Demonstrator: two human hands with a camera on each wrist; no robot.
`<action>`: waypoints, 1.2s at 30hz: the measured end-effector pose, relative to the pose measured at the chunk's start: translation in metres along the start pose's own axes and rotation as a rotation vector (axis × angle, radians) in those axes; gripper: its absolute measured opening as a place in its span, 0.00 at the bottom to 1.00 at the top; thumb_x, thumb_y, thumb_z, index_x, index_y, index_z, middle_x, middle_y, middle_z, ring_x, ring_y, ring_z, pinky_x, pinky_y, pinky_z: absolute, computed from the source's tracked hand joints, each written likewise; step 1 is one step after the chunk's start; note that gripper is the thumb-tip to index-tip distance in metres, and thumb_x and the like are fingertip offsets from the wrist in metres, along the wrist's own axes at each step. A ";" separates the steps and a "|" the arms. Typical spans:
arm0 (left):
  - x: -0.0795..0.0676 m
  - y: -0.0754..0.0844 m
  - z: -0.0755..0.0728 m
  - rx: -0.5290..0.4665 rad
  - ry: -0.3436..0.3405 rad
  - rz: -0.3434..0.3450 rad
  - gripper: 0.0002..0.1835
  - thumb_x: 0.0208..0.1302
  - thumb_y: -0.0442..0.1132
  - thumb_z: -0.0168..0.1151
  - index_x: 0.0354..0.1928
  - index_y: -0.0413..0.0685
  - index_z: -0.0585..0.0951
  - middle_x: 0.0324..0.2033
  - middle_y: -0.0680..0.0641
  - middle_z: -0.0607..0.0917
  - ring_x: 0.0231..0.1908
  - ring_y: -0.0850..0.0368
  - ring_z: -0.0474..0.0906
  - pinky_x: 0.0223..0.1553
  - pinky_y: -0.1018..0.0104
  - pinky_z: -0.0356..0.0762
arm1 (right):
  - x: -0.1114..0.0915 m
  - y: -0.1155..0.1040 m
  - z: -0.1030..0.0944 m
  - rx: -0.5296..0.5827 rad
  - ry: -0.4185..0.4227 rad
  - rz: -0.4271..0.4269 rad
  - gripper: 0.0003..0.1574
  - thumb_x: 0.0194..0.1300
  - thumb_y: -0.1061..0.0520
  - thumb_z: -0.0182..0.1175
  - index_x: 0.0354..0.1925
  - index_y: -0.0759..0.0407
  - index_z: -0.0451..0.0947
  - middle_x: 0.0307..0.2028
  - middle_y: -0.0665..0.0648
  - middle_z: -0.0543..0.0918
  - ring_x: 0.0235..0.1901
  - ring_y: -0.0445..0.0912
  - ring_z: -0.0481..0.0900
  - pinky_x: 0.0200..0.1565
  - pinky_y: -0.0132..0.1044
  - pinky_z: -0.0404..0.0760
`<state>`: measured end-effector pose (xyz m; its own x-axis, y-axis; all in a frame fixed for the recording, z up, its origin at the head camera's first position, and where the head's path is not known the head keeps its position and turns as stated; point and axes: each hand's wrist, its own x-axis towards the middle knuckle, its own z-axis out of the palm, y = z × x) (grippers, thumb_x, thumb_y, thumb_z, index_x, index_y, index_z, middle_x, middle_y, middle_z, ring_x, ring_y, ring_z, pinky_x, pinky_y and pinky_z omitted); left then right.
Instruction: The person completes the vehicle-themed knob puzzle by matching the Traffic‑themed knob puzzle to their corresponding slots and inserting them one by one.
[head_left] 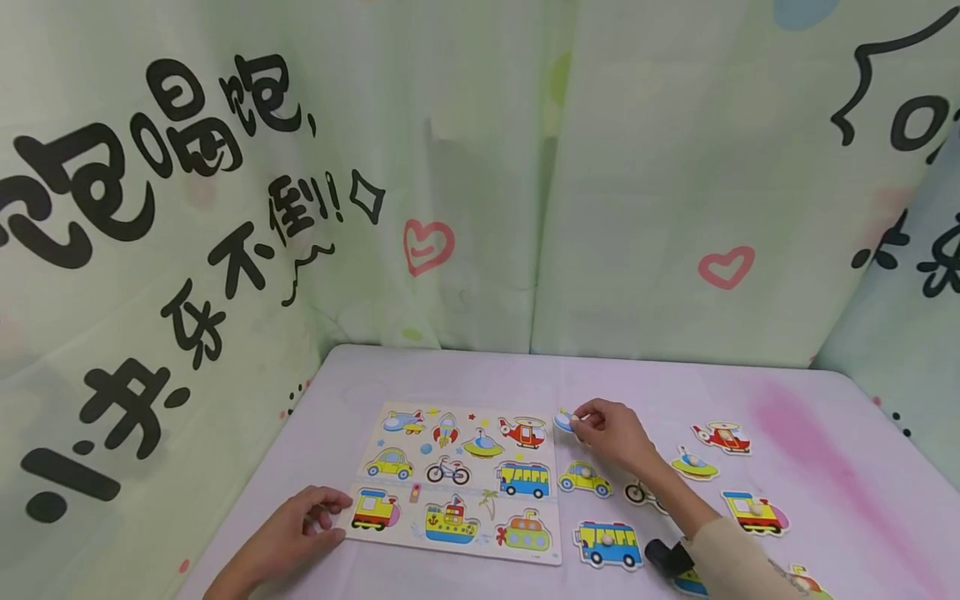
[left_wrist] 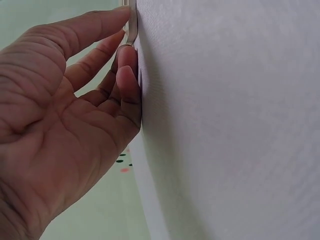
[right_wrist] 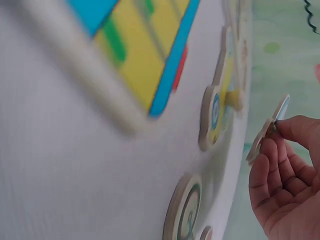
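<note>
A flat puzzle board (head_left: 416, 542) printed with vehicles lies on the table. Against its lower left edge rest the thumb and fingertips of my left hand (head_left: 288, 533), the other fingers loosely bent in the left wrist view. Just past the board's upper right corner, my right hand (head_left: 611, 429) pinches a blue-and-white wooden puzzle piece (head_left: 564, 421) between thumb and fingers. From the side, in the right wrist view, this thin piece (right_wrist: 267, 130) is tilted and held above the table; the fingers hide part of it.
Right of the board lie a car piece (head_left: 585, 480), a bus piece (head_left: 609, 546), a helicopter piece (head_left: 723, 438), a flying saucer piece (head_left: 694, 465) and a train piece (head_left: 753, 512). My right forearm partly covers a bicycle piece (head_left: 637, 495). Printed curtains (head_left: 480, 317) hang behind the table.
</note>
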<state>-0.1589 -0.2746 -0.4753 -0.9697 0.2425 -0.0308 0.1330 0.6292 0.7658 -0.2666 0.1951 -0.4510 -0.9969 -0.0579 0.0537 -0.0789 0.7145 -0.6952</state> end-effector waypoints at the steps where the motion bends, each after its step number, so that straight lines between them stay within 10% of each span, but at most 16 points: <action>1: 0.000 0.001 0.000 0.001 0.002 0.001 0.20 0.58 0.34 0.75 0.52 0.38 0.80 0.41 0.48 0.79 0.35 0.65 0.71 0.36 0.71 0.72 | -0.001 0.000 0.000 0.019 0.006 0.003 0.14 0.69 0.55 0.66 0.48 0.63 0.81 0.31 0.52 0.82 0.31 0.46 0.76 0.35 0.34 0.76; 15: 0.004 0.005 0.004 0.008 0.013 -0.046 0.20 0.58 0.34 0.75 0.52 0.39 0.81 0.41 0.49 0.79 0.36 0.62 0.72 0.36 0.71 0.72 | -0.013 -0.031 0.012 0.244 0.004 -0.009 0.15 0.70 0.54 0.67 0.49 0.61 0.83 0.31 0.52 0.84 0.31 0.45 0.79 0.35 0.30 0.79; 36: 0.001 0.006 0.006 0.012 0.020 -0.104 0.21 0.59 0.35 0.75 0.53 0.40 0.81 0.41 0.50 0.78 0.36 0.61 0.72 0.37 0.72 0.72 | -0.004 -0.082 0.085 0.384 -0.094 -0.211 0.10 0.68 0.56 0.68 0.42 0.63 0.83 0.26 0.51 0.83 0.24 0.42 0.77 0.28 0.31 0.75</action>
<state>-0.1579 -0.2662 -0.4743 -0.9823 0.1601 -0.0969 0.0334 0.6592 0.7512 -0.2562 0.0775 -0.4557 -0.9533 -0.2499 0.1696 -0.2561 0.3711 -0.8926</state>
